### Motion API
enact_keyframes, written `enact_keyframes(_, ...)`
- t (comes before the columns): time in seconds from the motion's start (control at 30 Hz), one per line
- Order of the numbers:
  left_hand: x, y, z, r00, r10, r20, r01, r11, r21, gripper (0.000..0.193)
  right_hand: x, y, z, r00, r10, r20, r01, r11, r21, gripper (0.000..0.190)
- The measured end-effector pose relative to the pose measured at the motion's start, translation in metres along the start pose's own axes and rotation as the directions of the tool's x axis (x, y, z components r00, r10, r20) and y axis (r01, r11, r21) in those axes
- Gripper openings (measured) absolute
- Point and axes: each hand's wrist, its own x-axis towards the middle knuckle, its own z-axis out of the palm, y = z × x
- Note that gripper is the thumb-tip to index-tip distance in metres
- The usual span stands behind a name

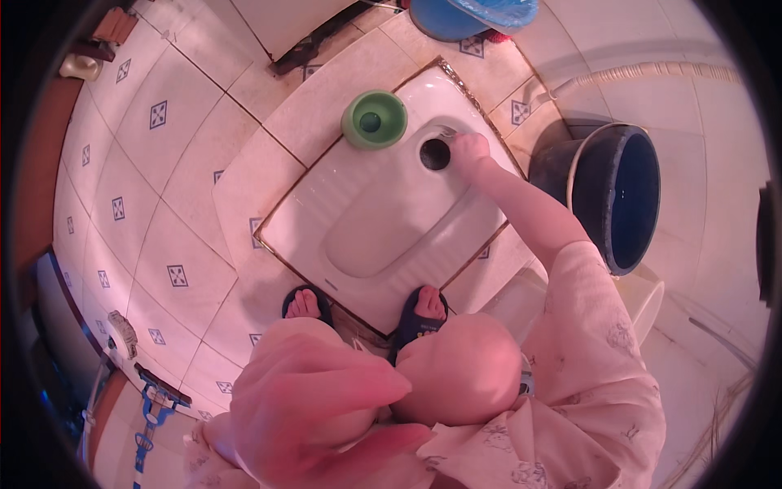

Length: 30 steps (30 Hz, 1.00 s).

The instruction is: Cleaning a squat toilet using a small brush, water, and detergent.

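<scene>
A white ceramic squat toilet pan (391,202) is set in the tiled floor before me. My right hand (470,153) reaches down to the rim of its round drain hole (435,154), with the fingers bent. Whether anything is in those fingers is hidden, though a small pale, shiny patch shows beside them. A green plastic bowl (374,104) stands on the pan's left edge near the hole. Close to the camera, blurred, my left hand (293,397) hangs over my left knee. Its thumb and fingers are apart and hold nothing visible.
Right of the pan is a dark blue bucket (553,168), tilted in view. Beyond the pan stands a blue bin (441,21) with a plastic liner. A ribbed hose (660,72) runs along the right wall. A blue-framed mop (153,397) leans at lower left. My slippered feet flank the pan's near corner.
</scene>
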Motion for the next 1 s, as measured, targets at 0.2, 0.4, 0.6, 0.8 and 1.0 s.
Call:
enact_keyframes(0.2,0.016,0.034,0.025,0.904,-0.408,-0.125,0.403,0.913,-0.065,0.038,-0.008,-0.001,0.033,0.886,0.058,0.461,-0.092,0.994,0.052,0.018)
enact_keyframes(0.4,0.016,0.012,0.006,0.989,-0.081,0.123,0.028,0.924,0.38,0.033,0.0,-0.009,0.017,0.979,-0.058,0.198,0.075,0.994,-0.081,0.015)
enact_keyframes(0.6,0.016,0.012,0.005,0.991,-0.076,0.11,0.024,0.912,0.41,0.031,-0.008,-0.019,0.004,0.868,0.039,0.494,-0.069,0.997,0.041,0.02)
enact_keyframes(0.8,0.02,0.01,0.005,0.97,0.043,0.239,-0.126,0.93,0.345,0.03,-0.003,-0.019,0.002,0.874,0.011,0.485,-0.007,1.0,-0.01,0.021)
enact_keyframes(1.0,0.025,0.011,0.005,0.97,-0.097,0.223,0.002,0.921,0.39,0.036,0.003,-0.012,-0.003,0.881,-0.047,0.471,0.151,0.971,-0.184,0.018)
